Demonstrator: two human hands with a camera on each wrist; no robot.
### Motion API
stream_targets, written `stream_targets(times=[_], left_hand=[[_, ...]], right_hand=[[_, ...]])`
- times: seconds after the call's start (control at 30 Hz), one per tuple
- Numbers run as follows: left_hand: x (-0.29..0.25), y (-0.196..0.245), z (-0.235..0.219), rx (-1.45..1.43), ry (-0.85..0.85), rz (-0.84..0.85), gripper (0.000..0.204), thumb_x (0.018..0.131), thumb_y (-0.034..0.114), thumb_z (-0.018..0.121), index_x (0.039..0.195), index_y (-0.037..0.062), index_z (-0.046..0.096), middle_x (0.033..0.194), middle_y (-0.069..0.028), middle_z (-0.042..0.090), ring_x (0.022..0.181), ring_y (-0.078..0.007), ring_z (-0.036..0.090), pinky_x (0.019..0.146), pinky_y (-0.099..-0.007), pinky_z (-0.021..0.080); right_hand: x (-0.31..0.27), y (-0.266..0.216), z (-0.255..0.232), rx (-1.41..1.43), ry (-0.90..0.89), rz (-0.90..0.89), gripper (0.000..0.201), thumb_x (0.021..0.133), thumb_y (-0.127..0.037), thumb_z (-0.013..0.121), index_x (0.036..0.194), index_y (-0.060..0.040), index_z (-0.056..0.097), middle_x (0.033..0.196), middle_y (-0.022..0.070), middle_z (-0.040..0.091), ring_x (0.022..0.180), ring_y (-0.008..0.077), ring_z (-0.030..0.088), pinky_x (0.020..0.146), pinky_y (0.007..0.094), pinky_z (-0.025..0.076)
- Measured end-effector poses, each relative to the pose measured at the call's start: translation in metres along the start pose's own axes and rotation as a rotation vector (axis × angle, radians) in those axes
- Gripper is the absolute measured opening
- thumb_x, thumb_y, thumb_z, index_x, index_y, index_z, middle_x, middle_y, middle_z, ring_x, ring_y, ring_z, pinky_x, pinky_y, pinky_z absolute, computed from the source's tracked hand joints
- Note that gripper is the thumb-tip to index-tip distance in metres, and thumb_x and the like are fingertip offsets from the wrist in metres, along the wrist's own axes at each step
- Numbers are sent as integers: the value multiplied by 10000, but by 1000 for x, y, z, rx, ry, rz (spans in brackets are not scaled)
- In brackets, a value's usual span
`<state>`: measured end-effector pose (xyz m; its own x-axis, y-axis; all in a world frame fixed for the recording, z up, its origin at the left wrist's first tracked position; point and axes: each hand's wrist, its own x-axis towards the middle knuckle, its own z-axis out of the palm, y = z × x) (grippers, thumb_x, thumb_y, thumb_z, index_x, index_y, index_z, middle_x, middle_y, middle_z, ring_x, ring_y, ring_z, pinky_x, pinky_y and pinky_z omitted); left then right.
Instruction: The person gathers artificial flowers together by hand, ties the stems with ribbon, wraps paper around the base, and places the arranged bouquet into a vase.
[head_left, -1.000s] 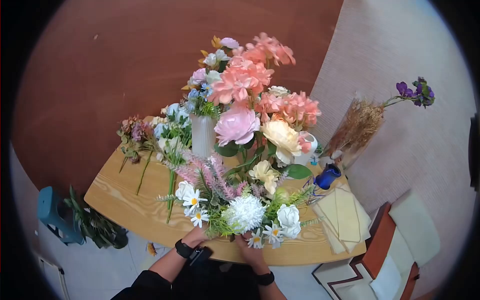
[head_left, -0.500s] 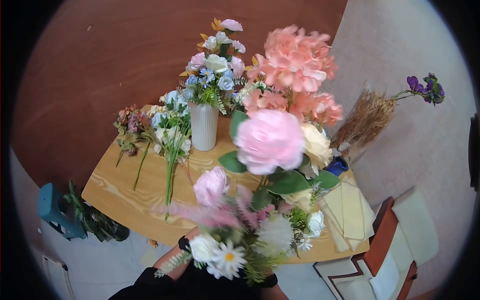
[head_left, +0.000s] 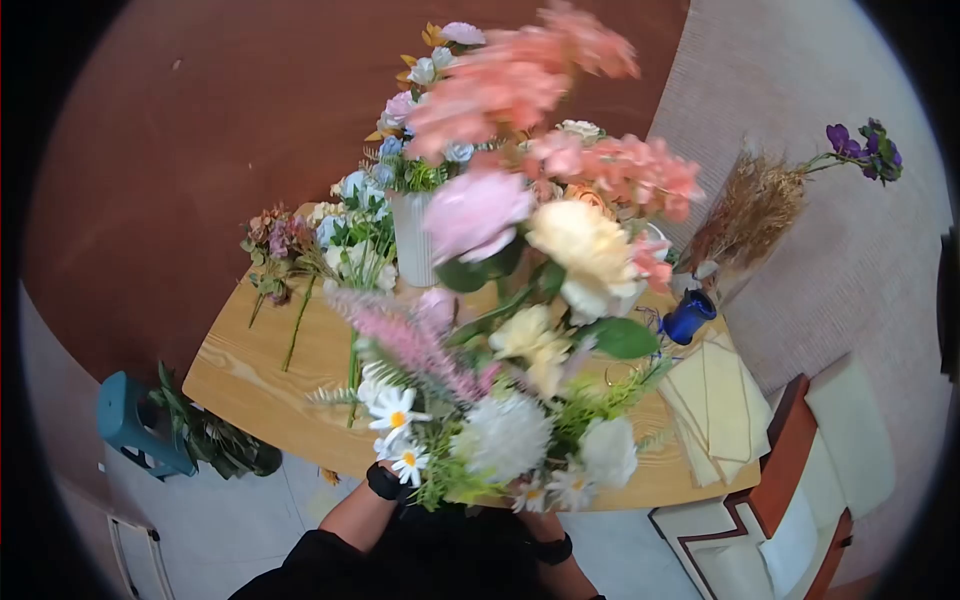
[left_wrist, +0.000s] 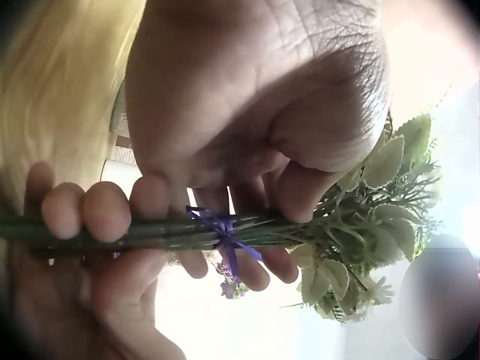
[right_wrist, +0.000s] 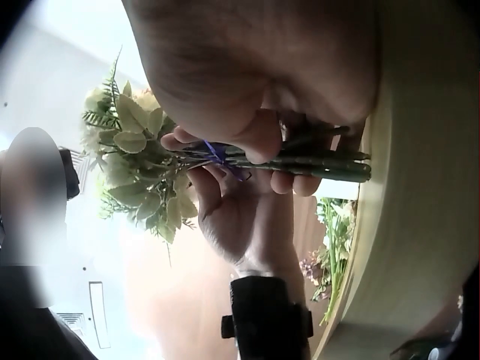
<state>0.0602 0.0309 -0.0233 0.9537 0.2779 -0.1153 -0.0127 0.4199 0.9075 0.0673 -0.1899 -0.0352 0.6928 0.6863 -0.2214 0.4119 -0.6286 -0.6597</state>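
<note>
A large bouquet of artificial flowers (head_left: 502, 440) is upright before me, with coral, pink, cream and white blooms. My left hand (left_wrist: 255, 90) curls its fingers and thumb round the bundled green stems (left_wrist: 165, 235), just under the leaves. Lower on the same stems, my right hand (right_wrist: 255, 67) grips from the other side. A purple ribbon (left_wrist: 225, 229) is tied round the bundle between the hands. In the right wrist view the cut stem ends are close to the tabletop (right_wrist: 409, 180). From the head camera, the blooms cover most of both hands.
A white ribbed vase (head_left: 412, 240) with mixed flowers stands behind the bouquet. Loose flower stems (head_left: 297, 325) lie on the table's left side. To the right are a blue ribbon roll (head_left: 690, 317), cream wrapping sheets (head_left: 715, 405) and a bundle of dried grass (head_left: 755, 215).
The bouquet tilted towards me and to the right half a second ago, then swung back upright. Its blooms overlap the white vase again. Both hands have kept hold of the stems.
</note>
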Motion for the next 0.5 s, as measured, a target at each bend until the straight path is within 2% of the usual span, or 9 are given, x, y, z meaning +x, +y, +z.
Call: stream_targets(times=[0.17,0.3,0.5], left_hand=[[-12,1,-19,78,21,96,429,790,36,636,1196,14,499,1137,-83,559,1015,-181,540,866,-315,451],[7,17,-3,120,58,187,424,792,34,633,1194,13,500,1135,-82,561,1013,-179,542,865,-314,451],[11,28,-10,177,99,271,417,795,30,629,1192,11,502,1133,-80,563,1010,-177,544,864,-313,452]], right_hand=[[-3,1,-2,55,101,-37,352,907,-246,480,1174,-19,451,1148,117,544,1065,241,525,926,366,418],[-5,2,-3,81,164,-82,332,889,-212,506,1159,-23,472,1131,118,558,1037,241,548,906,371,437],[-7,0,-5,143,248,-99,308,861,-161,547,1136,-29,504,1105,118,579,996,242,584,875,379,465]])
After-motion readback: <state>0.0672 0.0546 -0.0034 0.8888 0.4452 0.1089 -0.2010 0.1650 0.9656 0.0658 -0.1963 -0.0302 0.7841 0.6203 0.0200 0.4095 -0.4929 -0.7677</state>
